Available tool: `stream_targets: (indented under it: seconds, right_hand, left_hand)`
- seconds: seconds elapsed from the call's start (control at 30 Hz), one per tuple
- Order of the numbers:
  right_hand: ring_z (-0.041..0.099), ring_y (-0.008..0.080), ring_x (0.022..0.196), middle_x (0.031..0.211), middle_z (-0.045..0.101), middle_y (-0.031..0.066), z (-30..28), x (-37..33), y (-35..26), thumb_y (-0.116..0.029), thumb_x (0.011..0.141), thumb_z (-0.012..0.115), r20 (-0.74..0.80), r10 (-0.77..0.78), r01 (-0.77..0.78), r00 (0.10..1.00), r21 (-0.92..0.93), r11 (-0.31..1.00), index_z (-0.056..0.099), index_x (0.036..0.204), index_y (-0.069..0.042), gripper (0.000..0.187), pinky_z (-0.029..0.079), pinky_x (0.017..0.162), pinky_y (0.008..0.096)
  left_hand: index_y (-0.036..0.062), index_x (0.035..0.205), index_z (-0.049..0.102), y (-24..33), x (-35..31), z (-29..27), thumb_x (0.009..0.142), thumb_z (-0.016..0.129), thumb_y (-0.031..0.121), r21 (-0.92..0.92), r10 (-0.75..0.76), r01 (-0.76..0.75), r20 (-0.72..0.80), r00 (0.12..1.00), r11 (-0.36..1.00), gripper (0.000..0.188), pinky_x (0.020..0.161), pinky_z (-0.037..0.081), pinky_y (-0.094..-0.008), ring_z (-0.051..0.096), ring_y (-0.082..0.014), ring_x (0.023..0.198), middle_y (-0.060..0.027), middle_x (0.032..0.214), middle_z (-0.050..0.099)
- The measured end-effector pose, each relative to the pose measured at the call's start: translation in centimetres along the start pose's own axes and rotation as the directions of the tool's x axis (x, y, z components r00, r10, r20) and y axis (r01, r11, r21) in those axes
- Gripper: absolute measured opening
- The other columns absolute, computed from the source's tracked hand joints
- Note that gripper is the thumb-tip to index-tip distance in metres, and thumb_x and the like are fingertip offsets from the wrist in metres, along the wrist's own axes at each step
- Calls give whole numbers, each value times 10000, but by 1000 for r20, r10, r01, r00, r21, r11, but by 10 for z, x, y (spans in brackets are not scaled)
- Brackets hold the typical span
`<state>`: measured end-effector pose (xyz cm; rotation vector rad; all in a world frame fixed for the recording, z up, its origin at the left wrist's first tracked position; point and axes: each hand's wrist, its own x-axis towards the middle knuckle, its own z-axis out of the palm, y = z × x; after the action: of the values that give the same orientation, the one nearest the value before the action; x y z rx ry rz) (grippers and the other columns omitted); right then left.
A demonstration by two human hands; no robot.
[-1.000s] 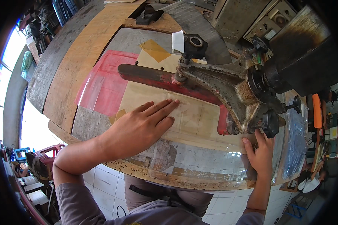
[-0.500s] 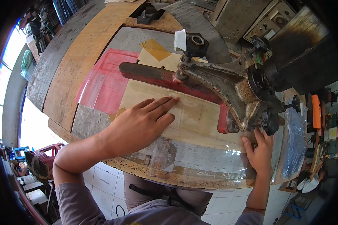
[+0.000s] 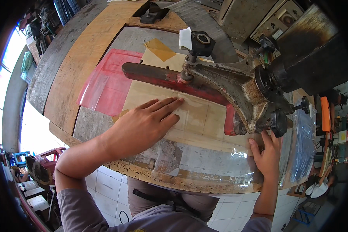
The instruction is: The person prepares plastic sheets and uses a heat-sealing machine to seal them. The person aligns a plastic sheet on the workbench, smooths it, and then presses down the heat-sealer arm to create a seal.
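Palm down, my left hand [image 3: 145,123] rests with fingers stretched out on a clear plastic sheet [image 3: 199,135] over a tan board [image 3: 147,94]. Its fingertips lie just in front of the red-edged metal bar [image 3: 158,79] of a press. My right hand [image 3: 266,154] lies at the sheet's right side, fingers spread, under the press's dark knob [image 3: 278,123]; some fingertips are partly hidden there. Neither hand grips anything. A cast metal bracket [image 3: 228,79] carries the bar. Left of the board lies a pink translucent sheet [image 3: 114,83].
Dark knobs and the thick press column [image 3: 313,50] overhang the right side. A folded clear plastic bundle [image 3: 303,147] lies at the table's right end. A black metal piece [image 3: 154,14] sits at the back of the worn wooden table [image 3: 71,73]. A red stool [image 3: 52,156] stands at lower left.
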<state>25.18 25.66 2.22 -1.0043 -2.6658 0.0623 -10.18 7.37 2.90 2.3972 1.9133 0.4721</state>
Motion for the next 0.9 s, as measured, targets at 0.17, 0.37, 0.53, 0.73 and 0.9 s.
stream_targets:
  seconds: [0.17, 0.37, 0.53, 0.73, 0.9]
  right_hand:
    - [541, 429, 1245, 1380, 556, 227, 1, -2, 4, -251, 880, 794, 2, 15, -15, 1000, 36, 999, 703, 1149, 43, 409, 435, 1050, 526]
    - [548, 414, 1225, 1342, 570, 211, -2, 0, 1, -247, 883, 792, -5, -33, 33, 999, -27, 999, 704, 1138, 49, 401, 439, 1039, 514]
    - [560, 389, 1203, 1307, 586, 171, -3, 0, 4, -251, 887, 783, -7, -42, 42, 999, -3, 999, 702, 1183, 48, 429, 446, 1025, 495]
    - [584, 357, 1170, 1289, 595, 145, -4, 2, 2, -280, 888, 782, -11, -48, 48, 999, -3, 999, 667, 1350, 0, 553, 457, 1010, 478]
    - [596, 347, 1154, 1288, 605, 130, -4, 2, 4, -300, 882, 793, -31, -59, 59, 998, -2, 998, 661, 1377, -26, 581, 471, 995, 472]
  left_hand:
    - [14, 1156, 635, 0, 0, -2, 908, 699, 127, -10, 8, -8, 4, 1000, 1000, 280, 1112, 533, -445, 571, -341, 1392, -192, 1518, 561]
    - [9, 1163, 645, 0, -1, -2, 886, 703, 93, -26, 2, -2, -1, 1000, 1000, 296, 1110, 536, -444, 561, -348, 1400, -190, 1520, 559]
    - [8, 1154, 651, 2, 4, -4, 855, 715, 68, -51, 9, -9, -1, 1000, 999, 312, 1106, 541, -449, 556, -348, 1404, -187, 1515, 561]
    - [17, 1151, 651, 3, 4, -5, 801, 744, 39, -60, -9, 11, 25, 1000, 998, 363, 1113, 537, -455, 538, -345, 1418, -177, 1529, 546]
    - [36, 1168, 644, 5, 5, -8, 780, 745, 23, -91, -27, 32, 55, 998, 995, 401, 1144, 507, -469, 525, -357, 1424, -175, 1545, 526]
